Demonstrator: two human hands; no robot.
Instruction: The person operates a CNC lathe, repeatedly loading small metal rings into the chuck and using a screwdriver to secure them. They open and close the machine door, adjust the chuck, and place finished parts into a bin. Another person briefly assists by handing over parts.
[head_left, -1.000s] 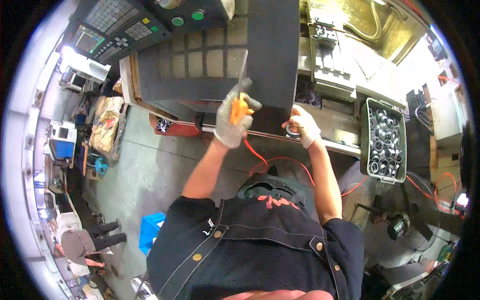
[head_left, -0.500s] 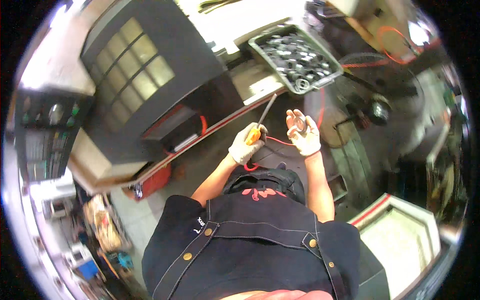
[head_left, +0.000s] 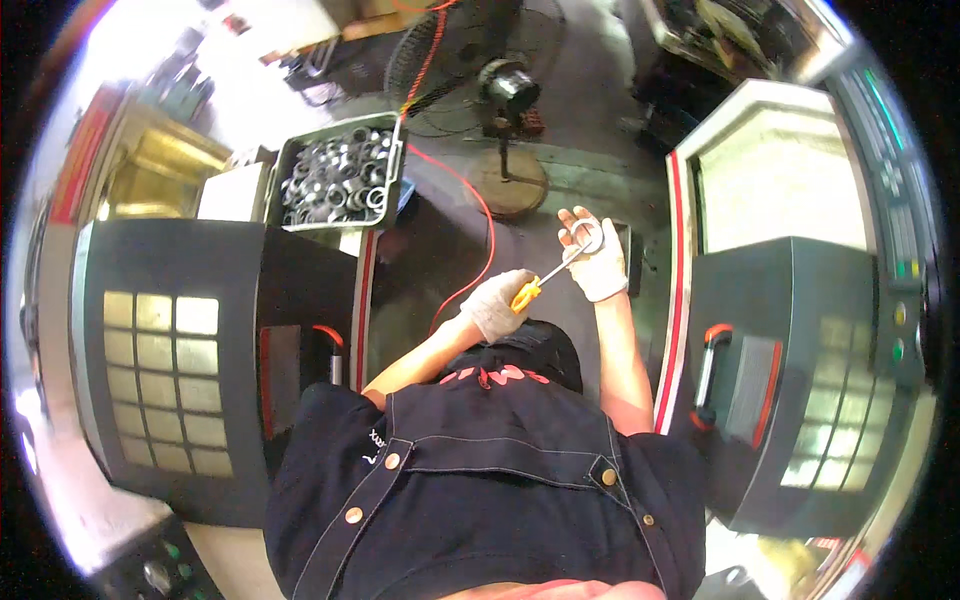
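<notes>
My left hand (head_left: 497, 303), in a pale work glove, is closed round the yellow handle of a slim hand tool (head_left: 552, 275). Its straight metal shaft points up and right, with the tip at the metal ring (head_left: 588, 236); whether it touches the ring or only overlaps it, I cannot tell. In my right hand (head_left: 602, 268), also gloved, the ring rests against the palm and fingers, its round opening facing up. The bare fingertips of that hand curl beside the ring.
A grey-green bin (head_left: 397, 190) full of metal rings stands at upper left. Dark machines with windowed doors flank me: a left door (head_left: 235, 270) and a right door (head_left: 745, 300). A red hose (head_left: 492, 235) trails over the floor, near a large floor fan (head_left: 508, 88).
My body has turned to the right, so the bin now appears at the left. The tool has swung from pointing steeply upward to reaching the ring in my right hand.
</notes>
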